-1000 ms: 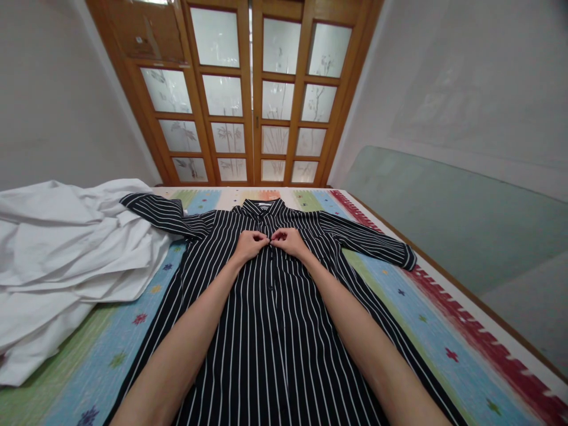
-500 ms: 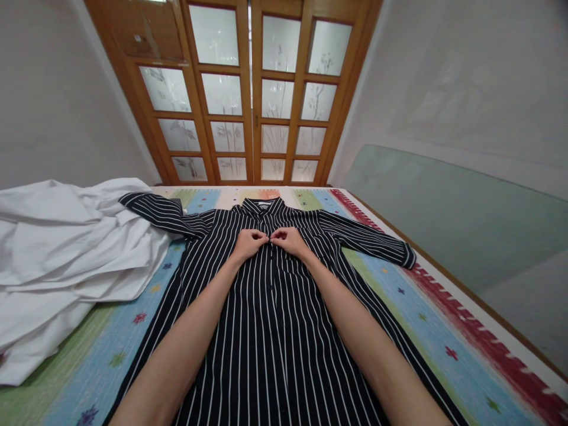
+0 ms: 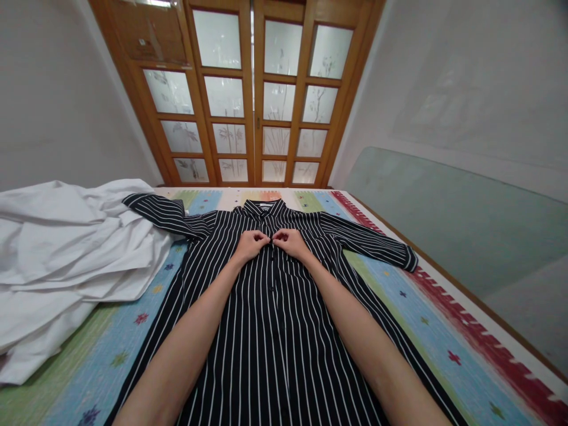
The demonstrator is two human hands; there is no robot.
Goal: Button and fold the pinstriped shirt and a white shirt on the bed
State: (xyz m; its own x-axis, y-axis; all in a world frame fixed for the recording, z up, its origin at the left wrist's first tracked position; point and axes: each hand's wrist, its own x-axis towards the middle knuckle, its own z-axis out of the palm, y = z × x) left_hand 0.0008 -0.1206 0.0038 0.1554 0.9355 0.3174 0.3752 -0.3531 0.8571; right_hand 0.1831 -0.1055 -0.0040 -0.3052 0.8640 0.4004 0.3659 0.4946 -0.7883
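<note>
Striped shirt point(image 3: 257, 331) lies flat, front up, on patterned cloth point(image 3: 417, 313), collar point(image 3: 265, 207) at the far end. One sleeve point(image 3: 155, 210) rests over the edge of a bunched white cloth point(image 3: 75, 248); the other sleeve point(image 3: 373, 242) stretches out to the right.

Left hand point(image 3: 251, 244): thumb and index finger pressed together at the shirt's front opening, below the collar. Right hand point(image 3: 290, 242): same pinch, just beside the left, fingertips almost meeting. Both appear clamped on the front placket point(image 3: 274, 307); the exact spot is covered by the fingers. A small dark button point(image 3: 271, 289) shows lower down on the placket.

Judgement: fine two-handed work at one fastening, probably a button, though none can be made out between the fingertips.

Technique notes: one pinch should steady the fabric edge while the other does the fine turning. Fingertips best close together and low, so the cloth lifts little and the flat lay is spared. Light tension only; a hard pull could strain the thread or skew the stripes. Forearms lie over the front panels, so dragging them risks creases.
</note>
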